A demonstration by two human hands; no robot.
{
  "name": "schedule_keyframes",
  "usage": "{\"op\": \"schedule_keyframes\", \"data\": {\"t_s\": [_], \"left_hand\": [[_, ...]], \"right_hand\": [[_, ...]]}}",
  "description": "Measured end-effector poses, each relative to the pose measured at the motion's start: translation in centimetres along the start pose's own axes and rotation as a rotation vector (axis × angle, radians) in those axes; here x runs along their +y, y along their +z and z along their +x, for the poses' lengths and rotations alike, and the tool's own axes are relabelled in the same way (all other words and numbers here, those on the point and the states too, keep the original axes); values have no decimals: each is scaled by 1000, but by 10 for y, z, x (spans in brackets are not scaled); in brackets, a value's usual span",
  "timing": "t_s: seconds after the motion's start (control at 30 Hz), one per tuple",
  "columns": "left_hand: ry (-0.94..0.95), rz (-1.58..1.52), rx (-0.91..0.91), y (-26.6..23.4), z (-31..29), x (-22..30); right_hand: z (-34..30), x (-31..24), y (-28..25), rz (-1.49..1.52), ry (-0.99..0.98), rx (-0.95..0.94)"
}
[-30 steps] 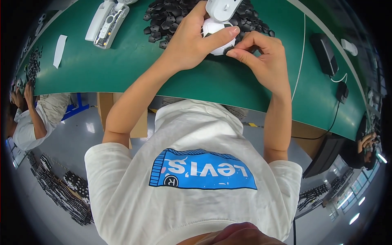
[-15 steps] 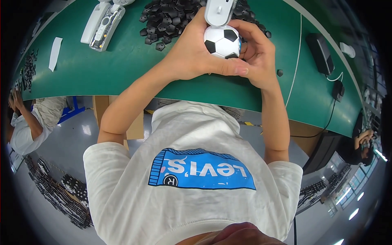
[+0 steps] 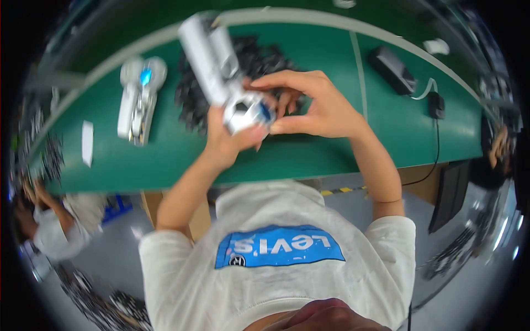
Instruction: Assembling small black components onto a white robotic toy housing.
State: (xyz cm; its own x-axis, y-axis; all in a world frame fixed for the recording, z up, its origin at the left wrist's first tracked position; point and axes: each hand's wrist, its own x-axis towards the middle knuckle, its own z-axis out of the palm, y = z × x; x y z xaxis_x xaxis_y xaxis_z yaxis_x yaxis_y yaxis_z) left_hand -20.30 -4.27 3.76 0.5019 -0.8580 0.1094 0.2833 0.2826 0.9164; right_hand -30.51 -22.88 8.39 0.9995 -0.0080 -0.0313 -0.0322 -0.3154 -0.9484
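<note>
A white ball with black soccer-ball patches is in front of me, blurred by motion. A long white casing extends from it up and to the left, apparently joined to it. My left hand is closed around the ball's left and lower side, with the thumb across its front. My right hand curves in from the right, thumb tip and fingertips at the ball's edge beside a blue round part. Behind them lies a pile of black pentagon-shaped pieces.
On the green table, a similar white device and a white strip lie at left. A black box and a corded adapter are at right. Other people sit at the far left and right.
My view has shifted, showing more of the table's far side. The ball device now tilts left with its blue part showing more. My right hand has opened out from wrapping around it.
</note>
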Motion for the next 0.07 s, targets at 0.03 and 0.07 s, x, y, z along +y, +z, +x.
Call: {"op": "schedule_keyframes", "data": {"t_s": [0.03, 0.07], "left_hand": [[54, -66, 8, 3, 2, -1], [77, -49, -64, 8, 22, 5]], "right_hand": [[-6, -1, -25, -39, -50, 38], [-13, 1, -50, -83, -102, 67]]}}
